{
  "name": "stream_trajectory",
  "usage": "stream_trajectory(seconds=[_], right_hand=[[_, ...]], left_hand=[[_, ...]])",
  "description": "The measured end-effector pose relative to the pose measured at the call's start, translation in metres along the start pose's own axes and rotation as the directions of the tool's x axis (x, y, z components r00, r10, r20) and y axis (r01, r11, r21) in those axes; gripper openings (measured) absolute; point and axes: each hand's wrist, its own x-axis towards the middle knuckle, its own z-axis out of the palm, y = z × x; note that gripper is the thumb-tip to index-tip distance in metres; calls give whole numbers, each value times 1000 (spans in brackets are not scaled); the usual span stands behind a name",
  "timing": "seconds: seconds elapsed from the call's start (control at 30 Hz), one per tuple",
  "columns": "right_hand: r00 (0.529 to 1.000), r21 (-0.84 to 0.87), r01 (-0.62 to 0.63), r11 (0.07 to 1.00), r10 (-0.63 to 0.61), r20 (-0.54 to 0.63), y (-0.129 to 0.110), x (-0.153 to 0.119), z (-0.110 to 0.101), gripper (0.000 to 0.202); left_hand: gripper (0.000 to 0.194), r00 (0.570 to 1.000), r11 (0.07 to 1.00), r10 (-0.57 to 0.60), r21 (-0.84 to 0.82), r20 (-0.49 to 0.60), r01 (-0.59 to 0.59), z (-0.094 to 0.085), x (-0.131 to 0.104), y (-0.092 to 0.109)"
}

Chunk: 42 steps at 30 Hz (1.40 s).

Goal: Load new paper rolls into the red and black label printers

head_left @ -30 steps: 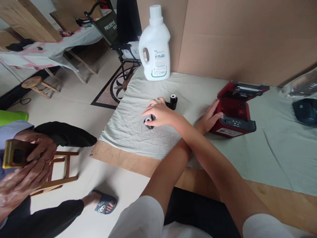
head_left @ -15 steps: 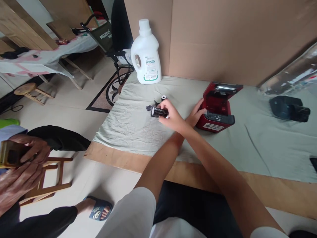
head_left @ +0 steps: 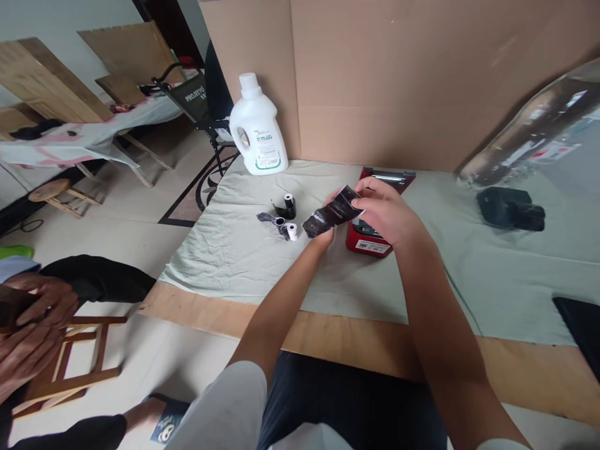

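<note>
A glossy black strip of paper with creased pale marks is held up between my two hands, slanting up to the right. My right hand pinches its upper right end between thumb and fingers. Behind the strip my left hand grips it from below, its fingers mostly hidden; any roll inside that hand is out of sight. Beyond my right hand stands a red printer with its lid raised, partly covered by the hands. To the left lie a black-wrapped paper roll and a small white roll beside crumpled black scraps.
A white detergent bottle stands at the back left against a cardboard wall. Dark bagged equipment sits on the right of the cloth. A seated person's hands hold a phone at far left, beside a wooden stool.
My right hand has swung from the left side to the right with the black roll, uncrossing my arms. My left hand has left the printer's side and now grips the black strip too.
</note>
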Motion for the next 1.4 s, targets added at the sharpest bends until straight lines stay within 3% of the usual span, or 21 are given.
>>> stream_trajectory(seconds=[0.07, 0.13, 0.2, 0.3, 0.4, 0.57, 0.77, 0.87, 0.93, 1.07, 1.17, 1.27, 1.33, 1.4], right_hand=[[990, -170, 9, 985, -33, -141, 0, 6, -24, 32], [976, -326, -16, 945, -57, -212, 1, 9, -47, 31], [983, -433, -50, 900, -33, -182, 2, 9, -66, 28], [997, -580, -52, 813, 7, -79, 6, 6, -83, 26], [999, -747, -33, 664, 27, -20, 13, 6, -88, 28], [997, -908, -65, 414, 68, -40, 24, 16, -80, 38], [994, -946, -104, 308, 51, -93, 33, 28, -69, 44], [995, -936, -92, 341, 65, -74, 29, 26, -75, 49], [996, -901, -67, 428, 83, -35, 20, 20, -85, 48], [989, -798, -108, 594, 147, -24, -7, 2, -114, 23], [971, -750, -167, 640, -25, -238, -10, 0, -131, 18], [833, -644, -147, 751, -257, -490, 5, 11, -138, 16], [798, -523, -121, 843, -231, -556, 18, 20, -139, 21], [818, -411, -120, 904, -145, -557, 29, 26, -139, 28]], left_hand=[[50, 990, 998, 53, -27, -131, -57, -10, 4, 5], [59, 978, 985, 170, -2, -123, -171, -23, 8, 20], [57, 962, 954, 265, 125, 70, -272, -33, 10, 40], [36, 893, 874, 273, 295, 359, -386, -36, 10, 65], [27, 854, 835, 254, 344, 454, -431, -28, 7, 75], [28, 883, 848, 185, 385, 431, -366, -26, 5, 80], [22, 897, 868, 114, 397, 427, -299, -32, 5, 89], [23, 890, 863, 118, 399, 440, -311, -30, 5, 88], [23, 884, 861, 136, 388, 447, -328, -30, 5, 87], [23, 881, 862, 166, 368, 443, -348, -32, 6, 89], [23, 890, 874, 169, 353, 422, -334, -35, 7, 92], [22, 899, 893, 174, 320, 402, -316, -36, 7, 96], [23, 899, 900, 176, 305, 402, -312, -36, 7, 99], [24, 895, 900, 171, 306, 411, -312, -35, 7, 100]])
